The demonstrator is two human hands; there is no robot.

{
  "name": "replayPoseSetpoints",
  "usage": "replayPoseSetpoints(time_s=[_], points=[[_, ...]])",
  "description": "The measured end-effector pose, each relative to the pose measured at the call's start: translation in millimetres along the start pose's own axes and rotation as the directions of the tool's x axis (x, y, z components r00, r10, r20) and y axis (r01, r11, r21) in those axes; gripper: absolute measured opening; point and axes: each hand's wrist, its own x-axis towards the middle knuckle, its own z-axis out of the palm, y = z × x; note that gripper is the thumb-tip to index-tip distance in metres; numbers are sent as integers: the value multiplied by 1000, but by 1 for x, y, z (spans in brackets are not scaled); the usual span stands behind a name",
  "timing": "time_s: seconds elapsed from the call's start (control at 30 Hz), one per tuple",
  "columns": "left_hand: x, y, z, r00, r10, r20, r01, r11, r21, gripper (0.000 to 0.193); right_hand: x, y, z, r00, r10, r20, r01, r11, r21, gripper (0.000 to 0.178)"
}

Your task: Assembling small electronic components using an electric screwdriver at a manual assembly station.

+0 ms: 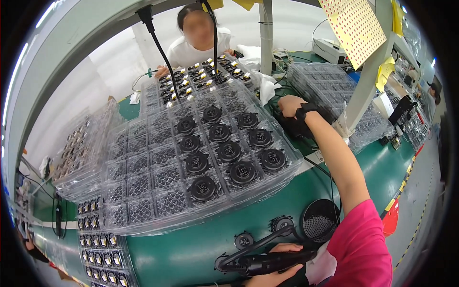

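Near the lower edge, my left hand [277, 275] is wrapped around a long black handheld device [272, 262] with a bent black arm along its top. Two round black parts [244, 240] lie on the green bench just beyond it. A round black cup with a perforated base [319, 221] is to their right. My right hand [290, 105], with a black band at the wrist, reaches far forward past the trays. Its fingers are curled down over a dark item, and what they hold is hidden. Close by sits a dark bundle [294, 126] whose kind is unclear.
Stacked clear plastic trays [143, 184] fill the middle, the top one partly filled with round black parts [229, 150]. More tray stacks stand left [79, 158] and right [325, 81]. Black cables hang overhead. A grey post [363, 91] rises beside my right arm. A person [198, 40] sits opposite.
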Motion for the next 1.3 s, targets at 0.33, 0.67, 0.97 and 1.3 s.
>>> replayPoseSetpoints(time_s=[0.33, 0.67, 0.97, 1.3], points=[[7, 5, 1, 1000, -22, 1, 22, 1000, 1, 37, 30, 31, -17, 989, -127, -82, 130, 991, 34, 19], [4, 33, 13, 994, -89, 69, 91, 995, -29, 35, 151, -28, -32, 720, 7, -694, 248, 931, 267, 16], [8, 38, 8, 997, -52, 51, 51, 999, 11, 33, 150, -50, -50, 874, -215, -437, 265, 963, 57, 16], [-2, 38, 19, 999, -35, 11, 35, 998, -47, 35, 119, -51, -35, 809, -59, -585, 318, 881, 351, 27]])
